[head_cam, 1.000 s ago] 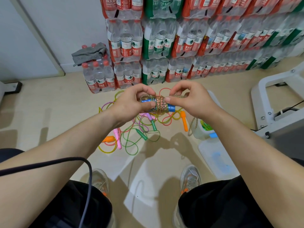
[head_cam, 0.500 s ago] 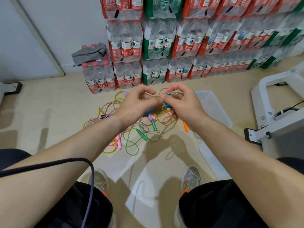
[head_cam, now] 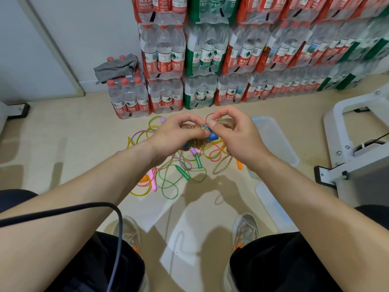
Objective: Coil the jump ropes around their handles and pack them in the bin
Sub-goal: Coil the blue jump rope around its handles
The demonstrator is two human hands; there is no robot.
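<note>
**Securing a jump rope coil before packing**

Hands meet mid-frame. The left hand (head_cam: 179,133) grips the coiled rope (head_cam: 200,143) on its blue handles, while the right hand (head_cam: 235,133) pinches the rope's end. Likely best: keep turns tight and tuck the end under. At three o'clock sits the bin (head_cam: 273,142), and at six the loose ropes (head_cam: 179,173).

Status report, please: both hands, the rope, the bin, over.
Left hand grips coiled rope bundle; right hand pinches its rope. Bin at right, path looks free. Other ropes loose on floor.
</note>
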